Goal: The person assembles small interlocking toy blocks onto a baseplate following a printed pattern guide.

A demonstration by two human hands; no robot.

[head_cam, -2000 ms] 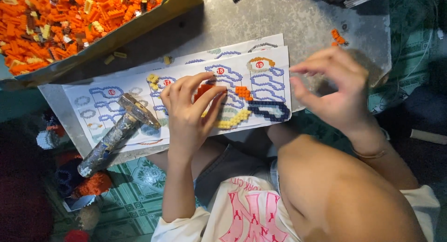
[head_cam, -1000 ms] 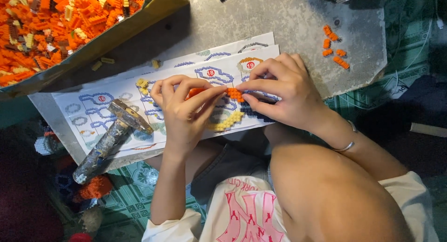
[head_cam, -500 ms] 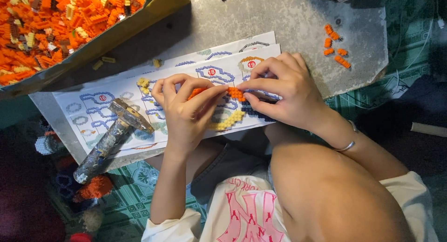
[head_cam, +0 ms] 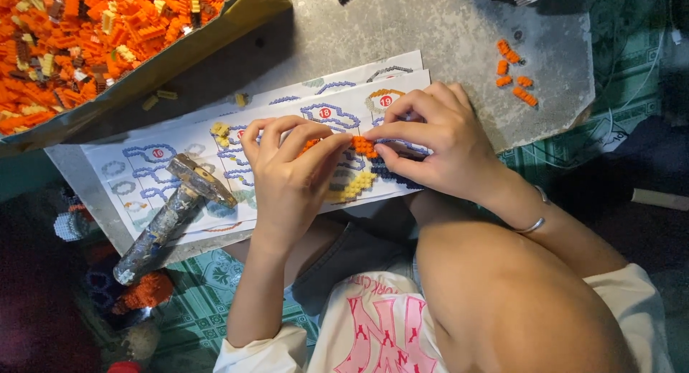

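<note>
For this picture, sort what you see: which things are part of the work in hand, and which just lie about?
In use: left hand, right hand, orange brick cluster, yellow bricks, printed pattern sheet.
Lying about: hammer, box of bricks, loose orange bricks.

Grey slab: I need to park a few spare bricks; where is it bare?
Bare: the grey slab between the cardboard tray and the loose orange bricks. Crowded: the printed sheet, under both hands and the hammer.
</note>
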